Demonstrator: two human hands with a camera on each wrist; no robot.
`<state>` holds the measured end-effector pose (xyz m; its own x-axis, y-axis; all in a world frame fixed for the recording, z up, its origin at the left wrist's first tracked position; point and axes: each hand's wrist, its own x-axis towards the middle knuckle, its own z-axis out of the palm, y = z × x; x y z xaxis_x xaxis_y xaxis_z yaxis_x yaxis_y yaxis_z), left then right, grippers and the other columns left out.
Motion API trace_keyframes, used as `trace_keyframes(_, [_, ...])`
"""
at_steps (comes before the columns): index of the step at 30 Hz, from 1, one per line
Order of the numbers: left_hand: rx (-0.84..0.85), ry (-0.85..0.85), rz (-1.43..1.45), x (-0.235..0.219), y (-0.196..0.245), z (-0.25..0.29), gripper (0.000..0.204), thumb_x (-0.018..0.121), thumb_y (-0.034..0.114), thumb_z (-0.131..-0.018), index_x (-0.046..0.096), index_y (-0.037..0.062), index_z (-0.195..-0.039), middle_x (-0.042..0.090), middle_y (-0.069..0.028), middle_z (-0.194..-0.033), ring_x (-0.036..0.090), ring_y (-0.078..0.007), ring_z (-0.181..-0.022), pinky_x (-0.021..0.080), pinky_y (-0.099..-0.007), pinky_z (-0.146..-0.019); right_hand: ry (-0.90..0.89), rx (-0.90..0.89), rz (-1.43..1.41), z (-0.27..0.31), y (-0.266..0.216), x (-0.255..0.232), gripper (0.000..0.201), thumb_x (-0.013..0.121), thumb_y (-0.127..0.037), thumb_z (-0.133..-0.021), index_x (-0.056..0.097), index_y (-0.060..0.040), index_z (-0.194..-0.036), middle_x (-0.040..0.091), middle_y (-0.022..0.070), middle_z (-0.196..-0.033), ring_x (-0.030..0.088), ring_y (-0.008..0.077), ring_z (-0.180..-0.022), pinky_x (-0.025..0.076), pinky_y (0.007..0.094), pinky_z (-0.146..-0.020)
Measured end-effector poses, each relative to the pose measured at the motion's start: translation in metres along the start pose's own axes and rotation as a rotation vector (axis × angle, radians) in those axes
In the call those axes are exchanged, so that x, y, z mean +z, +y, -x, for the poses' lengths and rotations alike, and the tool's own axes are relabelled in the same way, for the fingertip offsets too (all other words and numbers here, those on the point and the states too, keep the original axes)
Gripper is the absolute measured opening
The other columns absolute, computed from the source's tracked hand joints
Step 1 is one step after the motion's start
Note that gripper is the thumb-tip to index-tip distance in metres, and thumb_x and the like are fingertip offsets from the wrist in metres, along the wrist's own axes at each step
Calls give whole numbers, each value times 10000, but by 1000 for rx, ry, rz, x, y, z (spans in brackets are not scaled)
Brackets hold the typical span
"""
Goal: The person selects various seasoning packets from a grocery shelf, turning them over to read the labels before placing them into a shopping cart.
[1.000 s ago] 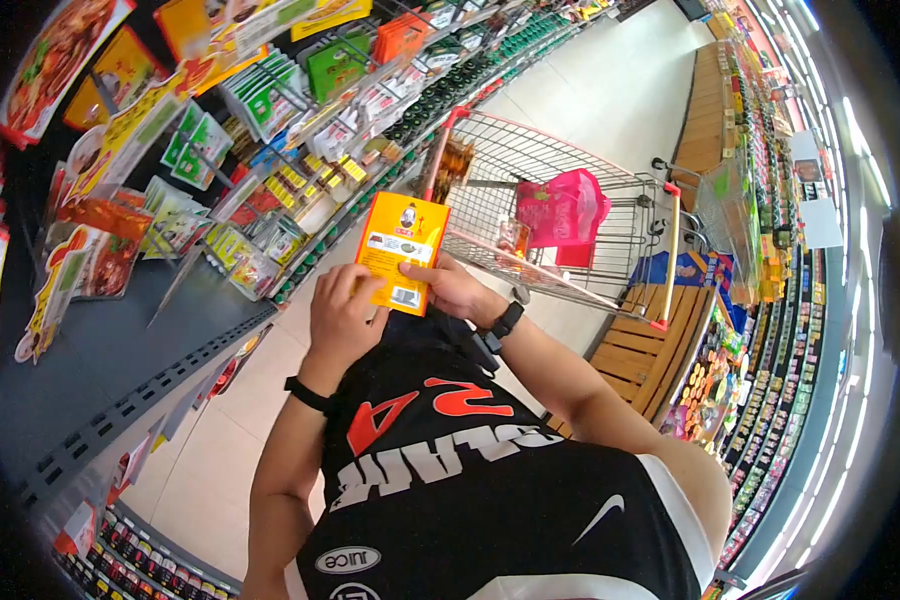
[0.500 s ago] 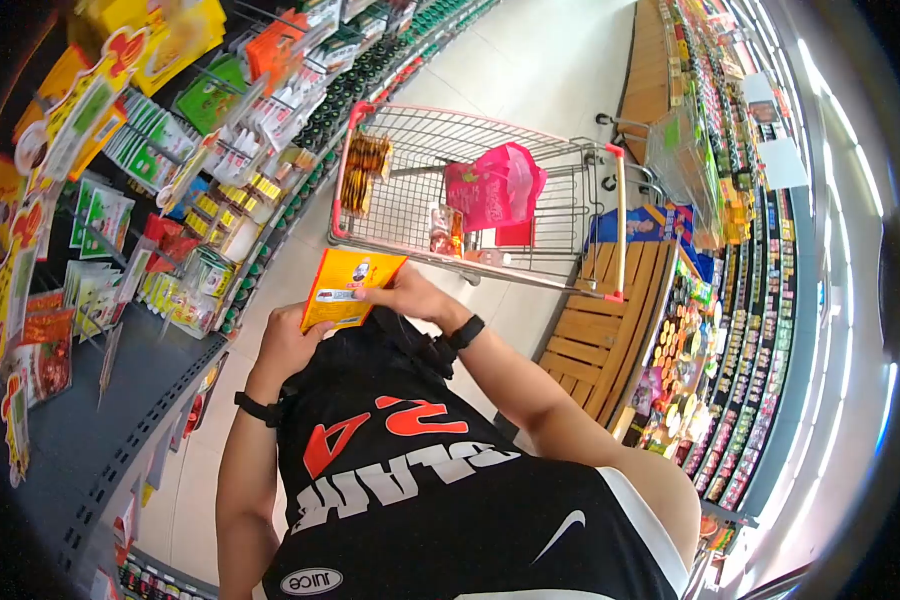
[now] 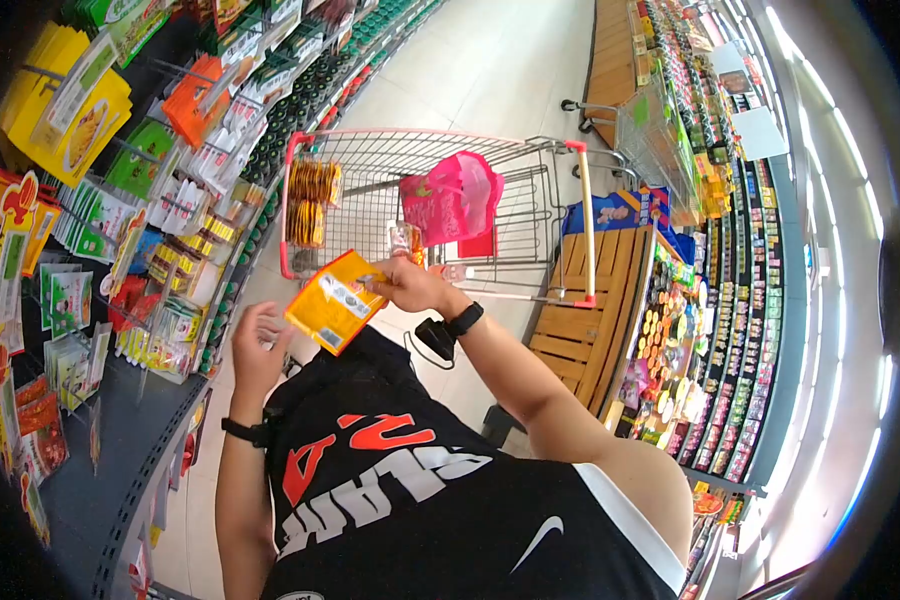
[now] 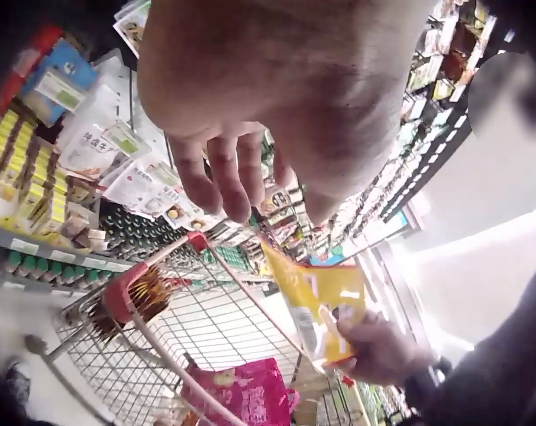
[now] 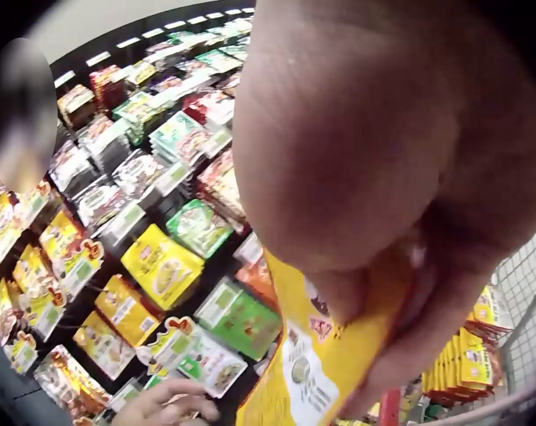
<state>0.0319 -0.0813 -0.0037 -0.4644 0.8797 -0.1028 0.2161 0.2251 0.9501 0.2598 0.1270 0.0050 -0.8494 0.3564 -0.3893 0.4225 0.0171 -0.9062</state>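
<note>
My right hand (image 3: 410, 285) pinches a yellow packet (image 3: 335, 305) with red edges by one corner, thumb on its printed face. A barcode shows on the packet's near end. In the right wrist view the same packet (image 5: 308, 355) slants down from the thumb and fingers. My left hand (image 3: 260, 345) is off the packet, just to its left, with fingers loosely bent and nothing in them. The left wrist view shows those fingers (image 4: 224, 177) hanging down, apart from the packet (image 4: 317, 302).
A wire shopping cart (image 3: 370, 140) stands ahead, holding stacked yellow packets (image 3: 310, 200), a pink bag (image 3: 450, 200) and a small container (image 3: 405, 240). Shelves of hanging packets (image 3: 70, 110) line the left. A slatted wooden stand (image 3: 575, 320) is at the right, beside stocked shelves (image 3: 740, 320).
Both hands held the packet earlier; the left hand has let go and moved left of it. The right hand has turned the packet. The view has shifted, bringing the cart further left.
</note>
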Motion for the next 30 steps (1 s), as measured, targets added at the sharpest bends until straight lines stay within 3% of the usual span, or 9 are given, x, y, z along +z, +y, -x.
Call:
trace_keyframes(3, [-42, 93, 66, -4, -23, -4, 330, 679, 26, -837, 574, 41, -1150, 619, -71, -1030, 597, -118, -765, 489, -261, -646, 268, 109, -176, -18, 50, -30, 267, 504, -64, -995, 555, 24, -1241, 680, 101, -1036, 655, 160, -862, 558, 309, -751])
trace_keyframes(4, [-61, 91, 67, -5, -24, -5, 262, 666, 34, -848, 594, 29, -1099, 634, -76, -956, 599, -132, -744, 487, -268, -654, 371, -44, -65, -30, 85, -41, 266, 491, -59, -998, 554, 21, -1243, 669, 117, -1036, 660, 152, -883, 583, 293, -724])
trace_keyframes(5, [-51, 61, 29, -7, -23, -5, 244, 663, 37, -851, 597, 27, -1086, 632, -74, -928, 596, -136, -737, 485, -270, -655, 399, 211, -188, -32, 74, -49, 229, 486, -48, -1002, 544, 23, -1212, 668, 110, -1053, 667, 187, -972, 581, 305, -791])
trace_keyframes(7, [-44, -2, -51, -11, -17, -3, 210, 658, 43, -856, 604, 22, -1058, 629, -71, -872, 591, -143, -723, 480, -273, -657, 453, 199, -197, -53, 149, -61, 235, 493, -22, -988, 540, 26, -1214, 663, 126, -1081, 677, 200, -942, 597, 314, -759])
trace_keyframes(11, [-100, -44, -56, -6, -15, 5, 83, 636, 44, -866, 629, 10, -942, 632, -71, -830, 597, -156, -719, 468, -280, -651, 410, 429, -559, -85, 208, -60, 264, 582, -61, -954, 541, 52, -1189, 660, 183, -1103, 699, 270, -940, 631, 336, -713])
trace_keyframes(18, [-180, -79, -155, 11, 2, 7, 55, 639, 38, -860, 635, 2, -901, 642, -102, -834, 616, -217, -725, 484, -309, -657, 282, 398, -219, -152, 310, -43, 341, 588, -180, -965, 561, 64, -1200, 680, 173, -1094, 700, 269, -926, 610, 340, -693])
trace_keyframes(21, [-247, -94, -186, 13, 8, 2, 51, 640, 28, -856, 631, -3, -895, 642, -111, -836, 623, -231, -736, 492, -318, -676, 433, 612, -502, -162, 245, -35, 328, 554, -168, -973, 563, 91, -1174, 686, 188, -1050, 703, 269, -867, 591, 329, -627])
trace_keyframes(23, [-284, -88, -205, 13, 6, 1, 49, 639, 23, -855, 631, -3, -895, 641, -112, -835, 625, -235, -740, 493, -316, -681, 389, 544, -498, -184, 307, -28, 308, 535, -149, -970, 567, 91, -1162, 687, 183, -1015, 704, 270, -827, 590, 333, -609])
trace_keyframes(30, [-363, -50, -214, 19, -2, -2, 68, 637, 18, -855, 637, -1, -921, 646, -109, -853, 632, -228, -753, 498, -316, -698, 422, 619, -570, -218, 293, -20, 342, 455, -61, -933, 554, 63, -1236, 644, 152, -1155, 672, 262, -954, 596, 344, -717])
